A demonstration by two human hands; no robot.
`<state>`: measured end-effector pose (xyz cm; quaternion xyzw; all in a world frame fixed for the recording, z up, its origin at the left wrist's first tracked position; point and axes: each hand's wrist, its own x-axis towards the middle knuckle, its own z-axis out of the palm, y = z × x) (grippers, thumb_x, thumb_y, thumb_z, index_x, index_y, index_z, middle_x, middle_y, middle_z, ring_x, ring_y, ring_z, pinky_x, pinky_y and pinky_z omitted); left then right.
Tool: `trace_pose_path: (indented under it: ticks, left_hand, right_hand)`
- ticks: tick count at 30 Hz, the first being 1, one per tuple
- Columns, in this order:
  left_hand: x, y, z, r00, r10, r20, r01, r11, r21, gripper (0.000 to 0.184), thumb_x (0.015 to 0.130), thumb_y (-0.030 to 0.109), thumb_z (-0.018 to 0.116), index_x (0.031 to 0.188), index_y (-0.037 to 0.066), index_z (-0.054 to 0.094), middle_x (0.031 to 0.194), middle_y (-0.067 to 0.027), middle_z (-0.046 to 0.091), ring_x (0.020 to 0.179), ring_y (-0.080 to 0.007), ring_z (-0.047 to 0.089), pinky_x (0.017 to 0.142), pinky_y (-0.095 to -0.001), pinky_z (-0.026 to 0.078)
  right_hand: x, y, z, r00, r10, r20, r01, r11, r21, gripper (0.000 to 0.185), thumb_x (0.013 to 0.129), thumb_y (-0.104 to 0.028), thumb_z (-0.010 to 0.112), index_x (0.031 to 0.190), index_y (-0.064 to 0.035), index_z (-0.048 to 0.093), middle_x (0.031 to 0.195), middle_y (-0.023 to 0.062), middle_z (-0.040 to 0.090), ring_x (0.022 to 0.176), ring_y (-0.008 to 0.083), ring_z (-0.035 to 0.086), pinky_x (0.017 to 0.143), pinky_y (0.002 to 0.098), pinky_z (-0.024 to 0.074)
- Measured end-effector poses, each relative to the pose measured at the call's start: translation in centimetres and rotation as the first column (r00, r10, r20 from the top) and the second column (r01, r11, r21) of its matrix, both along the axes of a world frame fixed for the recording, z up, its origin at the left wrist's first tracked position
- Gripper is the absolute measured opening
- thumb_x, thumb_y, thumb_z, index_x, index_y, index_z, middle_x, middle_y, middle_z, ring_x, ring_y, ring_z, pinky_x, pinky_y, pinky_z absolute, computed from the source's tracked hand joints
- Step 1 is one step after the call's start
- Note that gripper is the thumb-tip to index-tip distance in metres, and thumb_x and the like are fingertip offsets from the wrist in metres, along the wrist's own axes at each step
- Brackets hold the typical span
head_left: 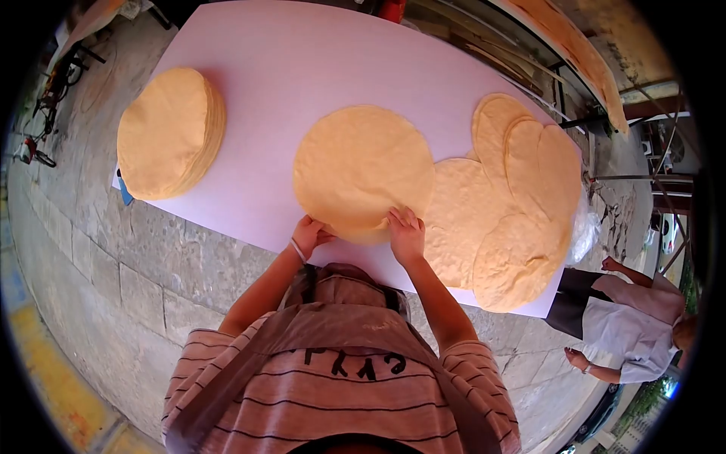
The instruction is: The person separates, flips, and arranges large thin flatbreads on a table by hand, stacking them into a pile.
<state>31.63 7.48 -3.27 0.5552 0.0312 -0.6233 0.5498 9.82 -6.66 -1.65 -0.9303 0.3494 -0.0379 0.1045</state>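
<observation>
A round, thin, pale-yellow flatbread (pixel 363 163) lies on top of a stack in front of me, at the middle of the table. My left hand (pixel 311 235) is closed at the stack's near-left edge, its fingertips partly hidden beneath the rim. At the near-right edge, my right hand (pixel 407 233) pinches the flatbread's rim, with fingertips on the upper face and the thumb hidden. The near edge looks slightly lifted and curved between both hands. Just right of my right hand, several loose flatbreads (pixel 461 219) overlap one another.
A tall, neat stack of flatbreads (pixel 162 132) stands at the table's left side. The pale table (pixel 257 45) has a near edge close to my waist. Clear plastic (pixel 584 231) lies by the right edge. Another person (pixel 624 325) stands beyond the right corner.
</observation>
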Motion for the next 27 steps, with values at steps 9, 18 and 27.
trace_pose_path:
  ticks: [9, 18, 27]
  left_hand:
    - [-0.3, -1.9, 4.0, 1.0, 0.007, -0.011, -0.009, 0.983, -0.181, 0.026, 0.086, 0.013, 0.05, 0.112, 0.007, 0.05, 0.104, -0.01, 0.06, 0.09, -0.0218, 0.061, 0.075, -0.032, 0.051]
    - [5.8, -2.3, 3.2, 0.843, 0.096, 0.529, 0.15, 0.903, -0.403, 0.038, 0.08, 0.009, 0.062, 0.115, 0.003, 0.047, 0.107, -0.0091, 0.058, 0.102, -0.0169, 0.055, 0.083, -0.0309, 0.047]
    - [6.6, -3.5, 0.5, 0.966, 0.205, 0.16, -0.13, 0.914, -0.383, 0.018, 0.081, 0.011, 0.063, 0.095, 0.002, 0.057, 0.085, -0.0052, 0.063, 0.076, -0.0137, 0.061, 0.068, -0.0276, 0.051]
  right_hand:
    - [6.8, 4.1, 6.7, 0.959, 0.033, 0.281, -0.112, 0.957, 0.269, 0.034, 0.079, -0.013, 0.056, 0.112, -0.0053, 0.049, 0.109, 0.0119, 0.057, 0.106, 0.0312, 0.05, 0.087, 0.0425, 0.0396]
    - [4.1, -3.8, 25.0, 0.859, 0.116, 0.499, -0.252, 0.944, 0.214, 0.018, 0.084, -0.005, 0.053, 0.101, -0.0039, 0.058, 0.086, 0.0151, 0.062, 0.076, 0.03, 0.061, 0.065, 0.0344, 0.0488]
    - [-0.1, -18.9, 9.4, 0.803, -0.532, 0.269, 0.186, 0.653, 0.735, 0.03, 0.091, -0.03, 0.049, 0.104, -0.0052, 0.058, 0.083, 0.0034, 0.06, 0.076, 0.0099, 0.053, 0.067, 0.0235, 0.0431]
